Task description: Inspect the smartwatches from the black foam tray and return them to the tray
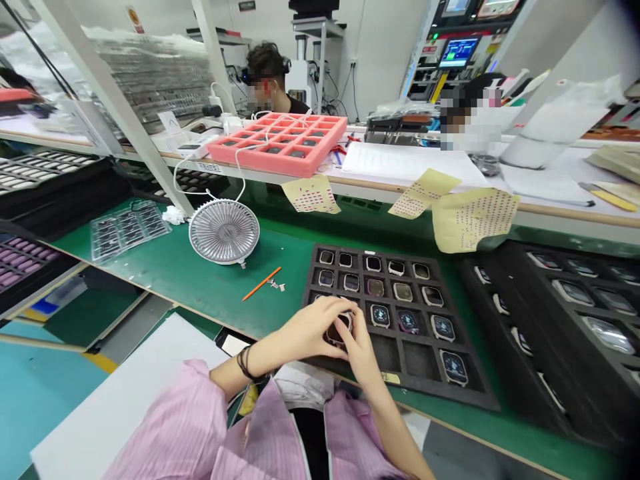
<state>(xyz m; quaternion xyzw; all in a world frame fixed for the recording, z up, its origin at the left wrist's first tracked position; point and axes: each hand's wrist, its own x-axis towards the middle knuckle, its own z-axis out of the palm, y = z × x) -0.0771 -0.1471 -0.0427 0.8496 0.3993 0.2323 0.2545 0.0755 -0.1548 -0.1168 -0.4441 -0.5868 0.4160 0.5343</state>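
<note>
Head view | my left hand point(317, 328) and right hand point(361, 347) closed in one shared grip on a smartwatch point(337, 333), over the black foam tray point(419, 360) | risk: drop, should fingertips slacken.

Two hands point(320, 323) point(361, 347), one held watch point(338, 333), one fan point(225, 231), one orange stick point(261, 284)

At 6 o'clock, cannot see all of the watch point(338, 333) behind left hand point(318, 325) and right hand point(358, 337), nor the 7 o'clock corner of the foam tray point(420, 361). At 1, cannot read the monitor point(459, 53).
</note>
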